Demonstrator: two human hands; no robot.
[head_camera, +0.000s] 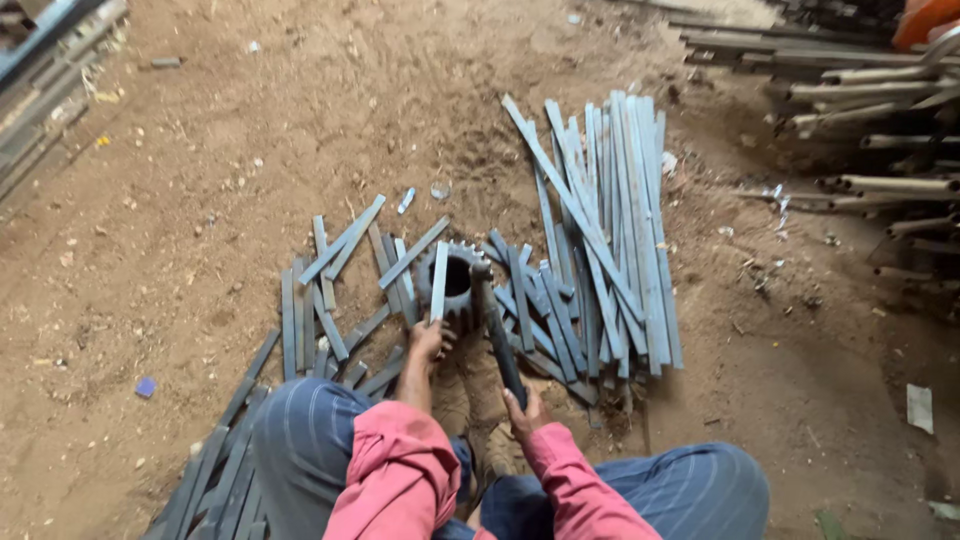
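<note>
Sitting on bare sandy ground (250, 120), a person in pink sleeves and striped blue trousers works over a toothed steel gear (456, 280) that lies flat in the dirt just ahead of the knees; the left hand (427, 343) has its fingers wrapped round the lower end of a short flat metal strip (438, 283), which stands nearly upright against the gear's near-left rim; the right hand (525, 410) is closed on the handle of a dark hammer-like tool (497, 330), whose head rests at the gear's right rim — whether head and gear actually touch cannot be told; short cut strips (335, 270) lie scattered to the left of the gear, some crossing one another, and more run down past the left knee; a bundle of long flat bars (610, 220) lies to the right, fanning away from the person; rusty pipes (880, 130) are stacked at the upper right edge — well apart from both hands.
</note>
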